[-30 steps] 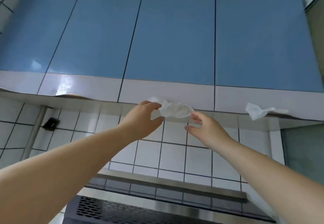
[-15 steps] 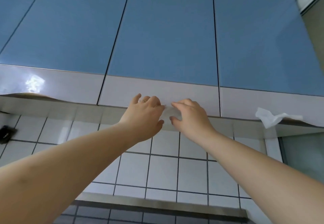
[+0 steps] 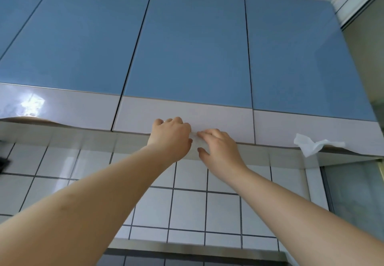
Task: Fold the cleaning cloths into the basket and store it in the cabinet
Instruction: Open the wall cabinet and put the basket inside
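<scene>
Three glossy blue cabinet doors point(image 3: 187, 45) with pale lower bands fill the view above a white tiled wall point(image 3: 187, 207); no writing can be read anywhere. Both hands reach to the lower edge of the middle door. The left hand point(image 3: 170, 139) has curled fingers and the right hand point(image 3: 220, 149) pinches a white cloth point(image 3: 194, 141), which is mostly hidden between them. Another crumpled white cloth point(image 3: 309, 144) hangs from the edge of the right door.
</scene>
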Tool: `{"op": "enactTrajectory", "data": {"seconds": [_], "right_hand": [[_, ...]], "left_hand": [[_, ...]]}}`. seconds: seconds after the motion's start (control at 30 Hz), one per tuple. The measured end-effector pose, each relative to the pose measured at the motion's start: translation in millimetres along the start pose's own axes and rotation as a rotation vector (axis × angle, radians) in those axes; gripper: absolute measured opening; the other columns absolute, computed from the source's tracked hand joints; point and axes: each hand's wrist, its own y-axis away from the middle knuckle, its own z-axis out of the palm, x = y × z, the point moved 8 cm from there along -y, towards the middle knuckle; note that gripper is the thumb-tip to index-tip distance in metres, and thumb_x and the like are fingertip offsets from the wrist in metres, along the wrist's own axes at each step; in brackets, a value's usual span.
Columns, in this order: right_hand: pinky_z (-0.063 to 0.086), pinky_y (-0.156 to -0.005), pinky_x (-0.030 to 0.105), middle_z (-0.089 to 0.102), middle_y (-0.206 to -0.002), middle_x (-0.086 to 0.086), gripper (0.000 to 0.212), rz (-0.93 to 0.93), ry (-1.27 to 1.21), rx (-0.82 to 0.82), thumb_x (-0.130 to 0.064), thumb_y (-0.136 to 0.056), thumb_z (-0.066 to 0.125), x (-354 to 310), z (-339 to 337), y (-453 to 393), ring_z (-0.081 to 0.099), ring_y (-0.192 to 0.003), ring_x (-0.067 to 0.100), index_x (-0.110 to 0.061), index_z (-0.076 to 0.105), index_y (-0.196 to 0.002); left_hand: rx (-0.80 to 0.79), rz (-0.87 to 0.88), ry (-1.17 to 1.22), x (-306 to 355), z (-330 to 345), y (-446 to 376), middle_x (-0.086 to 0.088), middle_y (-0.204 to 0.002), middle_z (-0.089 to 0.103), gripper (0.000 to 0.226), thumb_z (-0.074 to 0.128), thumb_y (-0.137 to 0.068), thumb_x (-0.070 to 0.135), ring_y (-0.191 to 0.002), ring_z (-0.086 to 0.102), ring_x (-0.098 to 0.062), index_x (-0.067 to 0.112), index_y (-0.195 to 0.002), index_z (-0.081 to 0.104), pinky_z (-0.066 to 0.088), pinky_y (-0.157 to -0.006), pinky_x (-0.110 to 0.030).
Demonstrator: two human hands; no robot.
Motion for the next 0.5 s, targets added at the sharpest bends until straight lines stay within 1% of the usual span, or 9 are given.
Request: {"op": "enactTrajectory", "data": {"seconds": [0.1, 0.2, 0.27, 0.33, 0.4, 0.47, 0.5], "right_hand": [[0.031, -0.105, 0.030, 0.051, -0.137, 0.002, 0.043, -0.048, -0.094, 0.051, -0.012, -0.092, 0.050, -1, -12, 11, 0.043, -0.126, 0.023, -0.015, 0.049, -0.136], [0.040, -0.096, 0.026, 0.060, -0.122, 0.001, 0.037, -0.073, -0.238, 0.075, -0.004, -0.093, 0.045, 3, -23, 27, 0.052, -0.115, 0.018, -0.014, 0.059, -0.125], [0.041, -0.091, 0.018, 0.063, -0.116, -0.003, 0.033, -0.046, -0.309, 0.038, -0.004, -0.093, 0.045, 8, -27, 40, 0.055, -0.110, 0.011, -0.015, 0.062, -0.119], [0.037, -0.085, 0.004, 0.064, -0.110, -0.008, 0.030, -0.006, -0.366, 0.028, -0.004, -0.092, 0.047, 14, -33, 52, 0.056, -0.102, 0.003, -0.015, 0.066, -0.113], [0.033, -0.080, -0.003, 0.062, -0.103, -0.014, 0.027, 0.058, -0.472, 0.043, -0.005, -0.091, 0.050, 19, -43, 63, 0.053, -0.092, -0.007, -0.019, 0.067, -0.108], [0.035, -0.082, -0.002, 0.059, -0.102, -0.018, 0.025, 0.143, -0.612, 0.058, -0.008, -0.092, 0.052, 21, -48, 70, 0.053, -0.095, -0.009, -0.025, 0.064, -0.105], [0.037, -0.087, 0.004, 0.059, -0.103, -0.018, 0.023, 0.191, -0.691, 0.071, -0.010, -0.091, 0.053, 22, -48, 73, 0.054, -0.100, -0.006, -0.028, 0.060, -0.104]], "left_hand": [[0.005, -0.018, -0.023, 0, -7, -1, -0.001, -0.118, 0.054, 0.033, 0.042, -0.096, 0.041, -0.109, 0.054, -0.022, 0.022, -0.121, 0.053, 0.031, -0.092, -0.036], [0.009, -0.045, -0.033, -2, -17, 0, -0.001, -0.116, 0.056, 0.034, 0.043, -0.095, 0.045, -0.107, 0.056, -0.024, 0.022, -0.118, 0.054, 0.031, -0.092, -0.037], [0.009, -0.069, -0.025, -5, -27, 3, -0.001, -0.114, 0.057, 0.036, 0.044, -0.094, 0.048, -0.104, 0.057, -0.024, 0.022, -0.116, 0.055, 0.030, -0.093, -0.038], [0.016, -0.087, -0.021, -8, -38, 8, -0.001, -0.112, 0.058, 0.041, 0.045, -0.092, 0.054, -0.102, 0.058, -0.024, 0.021, -0.114, 0.056, 0.029, -0.096, -0.038], [0.033, -0.099, -0.039, -11, -51, 15, -0.001, -0.111, 0.058, 0.048, 0.046, -0.088, 0.060, -0.102, 0.058, -0.024, 0.020, -0.114, 0.056, 0.027, -0.101, -0.040], [0.039, -0.106, -0.045, -16, -63, 22, 0.000, -0.112, 0.058, 0.053, 0.046, -0.086, 0.064, -0.104, 0.057, -0.023, 0.020, -0.113, 0.055, 0.023, -0.107, -0.042], [0.039, -0.112, -0.036, -19, -68, 25, -0.001, -0.112, 0.058, 0.054, 0.045, -0.085, 0.065, -0.104, 0.057, -0.023, 0.019, -0.112, 0.055, 0.022, -0.109, -0.043]]}}
